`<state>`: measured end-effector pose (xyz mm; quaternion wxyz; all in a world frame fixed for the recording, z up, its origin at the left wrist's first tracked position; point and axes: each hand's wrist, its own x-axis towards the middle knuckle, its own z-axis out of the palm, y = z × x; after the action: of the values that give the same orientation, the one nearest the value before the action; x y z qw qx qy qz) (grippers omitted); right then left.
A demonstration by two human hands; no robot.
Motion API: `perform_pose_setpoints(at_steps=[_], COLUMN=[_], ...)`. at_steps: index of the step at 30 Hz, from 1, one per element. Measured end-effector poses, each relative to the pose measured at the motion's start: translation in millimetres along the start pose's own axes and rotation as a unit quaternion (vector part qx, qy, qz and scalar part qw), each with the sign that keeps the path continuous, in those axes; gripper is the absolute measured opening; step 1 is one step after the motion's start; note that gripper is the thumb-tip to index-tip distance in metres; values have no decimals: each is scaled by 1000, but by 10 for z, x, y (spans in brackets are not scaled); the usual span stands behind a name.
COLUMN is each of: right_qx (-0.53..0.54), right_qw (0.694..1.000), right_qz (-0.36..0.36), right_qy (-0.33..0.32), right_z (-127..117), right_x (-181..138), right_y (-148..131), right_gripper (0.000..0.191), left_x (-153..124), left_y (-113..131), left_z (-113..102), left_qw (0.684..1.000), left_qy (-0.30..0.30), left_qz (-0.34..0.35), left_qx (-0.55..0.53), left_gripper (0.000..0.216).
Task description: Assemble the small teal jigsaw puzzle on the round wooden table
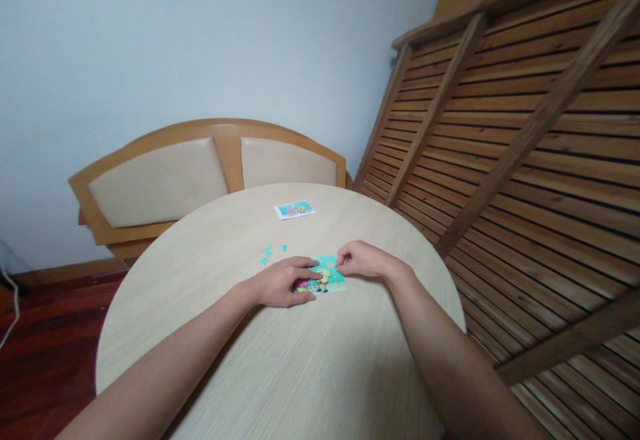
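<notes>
A partly assembled jigsaw puzzle with a yellow cartoon figure on turquoise lies on the table in front of me. My left hand rests over its left part, fingers spread and lying flat, hiding that side. At the puzzle's upper right edge, my right hand is closed in a pinch with fingertips against it. Whatever is between those fingertips is hidden. A pale, table-coloured gap shows in the picture near them. Several loose turquoise puzzle pieces lie beyond my left hand, with one piece slightly apart.
Farther back on the round wooden table lies a small picture card with a similar cartoon scene. A padded headboard stands behind the table against the wall. Wooden slatted panels lean along the right side.
</notes>
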<state>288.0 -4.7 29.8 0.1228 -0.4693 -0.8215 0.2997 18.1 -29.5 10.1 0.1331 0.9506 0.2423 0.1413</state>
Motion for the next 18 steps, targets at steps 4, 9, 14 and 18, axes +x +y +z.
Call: perform_pose_setpoints(at_steps=[4,9,14,18], right_qx=[-97,-112,-105,-114], right_qw=[995,993,993,989], right_qz=[-13,-6,-22,-46], right_qy=[20,24,41,80], right_z=[-23,-6,36,76], right_x=[-29,-32,16,77], right_y=[-141,-173,-111,-52], right_gripper=[15,16,15,16], left_x=[-5,-3,-2,-6], left_y=[-6,7,2,-92], left_z=[2,3,11,-1], left_qw=[1000,1000,1000,997], left_qy=[2,12,18,56], left_qz=[-1,6,7,-16], left_qx=[6,8,18,41], left_gripper=[48,46,45,44])
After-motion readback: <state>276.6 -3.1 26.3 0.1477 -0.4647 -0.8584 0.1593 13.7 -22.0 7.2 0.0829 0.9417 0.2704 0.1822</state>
